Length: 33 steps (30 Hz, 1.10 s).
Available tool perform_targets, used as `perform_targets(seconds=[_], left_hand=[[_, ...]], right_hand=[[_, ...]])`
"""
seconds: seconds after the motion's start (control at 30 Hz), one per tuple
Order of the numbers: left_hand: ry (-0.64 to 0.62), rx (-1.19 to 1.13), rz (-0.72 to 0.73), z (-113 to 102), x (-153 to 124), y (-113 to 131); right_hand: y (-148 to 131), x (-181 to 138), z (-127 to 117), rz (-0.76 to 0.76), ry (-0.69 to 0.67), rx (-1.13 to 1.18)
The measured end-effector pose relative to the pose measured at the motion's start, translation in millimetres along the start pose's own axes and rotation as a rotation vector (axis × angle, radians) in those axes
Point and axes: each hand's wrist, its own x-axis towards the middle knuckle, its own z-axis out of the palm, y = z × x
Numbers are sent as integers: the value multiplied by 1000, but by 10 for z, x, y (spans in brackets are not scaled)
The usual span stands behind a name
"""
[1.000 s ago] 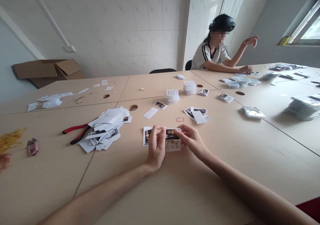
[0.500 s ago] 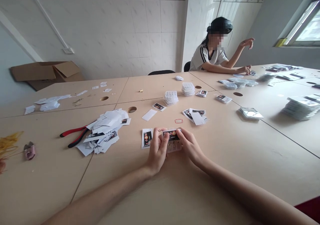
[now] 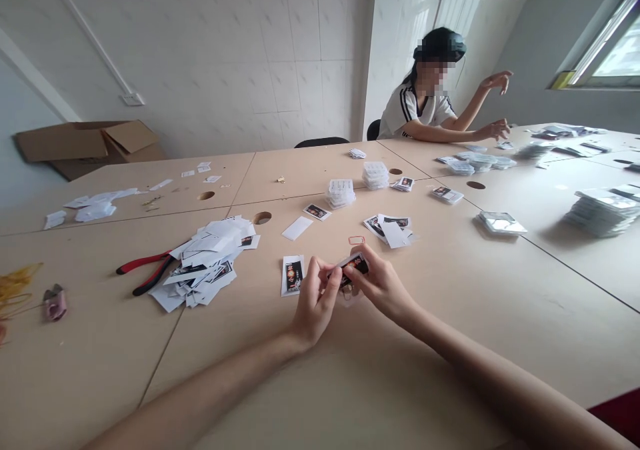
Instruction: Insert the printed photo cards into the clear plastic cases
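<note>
Over the near middle of the table, my left hand (image 3: pixel 315 300) and my right hand (image 3: pixel 384 285) are closed around a small black printed card with a white border (image 3: pixel 358 262). The card sits tilted, its right end higher, with both thumbs pressing on its face. Just under it shows part of a clear plastic case (image 3: pixel 346 298) with small metal pieces in it; my fingers hide most of this case. To the left of my left hand lies another printed card (image 3: pixel 293 277), flat on the table.
A heap of cards (image 3: pixel 213 247) partly covers red-and-black-handled pliers (image 3: pixel 150 273) on the left, near pink-handled cutters (image 3: pixel 55 303). Stacked clear cases (image 3: pixel 341 194) and loose cards (image 3: pixel 395 231) lie ahead. Across the table sits a person (image 3: pixel 425 110) beside more cases.
The printed card, level along the case's top before, has turned to a slant with its right end up. My right thumb has moved onto its face. The other person's lower hand has lifted slightly.
</note>
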Motion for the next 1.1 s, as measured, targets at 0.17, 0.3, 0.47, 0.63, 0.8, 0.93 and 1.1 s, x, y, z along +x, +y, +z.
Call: perform_targets(seconds=[0.17, 0.3, 0.47, 0.63, 0.8, 0.93, 1.1], left_hand=[[-31, -28, -3, 1, 29, 1], [-121, -145, -62, 2, 39, -1], [-261, -143, -110, -15, 69, 12], [-282, -116, -78, -12, 76, 32], [-300, -74, -48, -10, 58, 65], [-304, -8, -86, -35, 53, 87], [-302, 26, -65, -49, 41, 75]], right_hand=[[32, 82, -128, -10, 68, -109], [80, 102, -170, 15, 172, -123], [83, 84, -159, -55, 208, -217], [75, 81, -130, -83, 214, -228], [61, 78, -112, -90, 221, -202], [57, 58, -93, -76, 234, -241], [35, 26, -74, -50, 237, -330]])
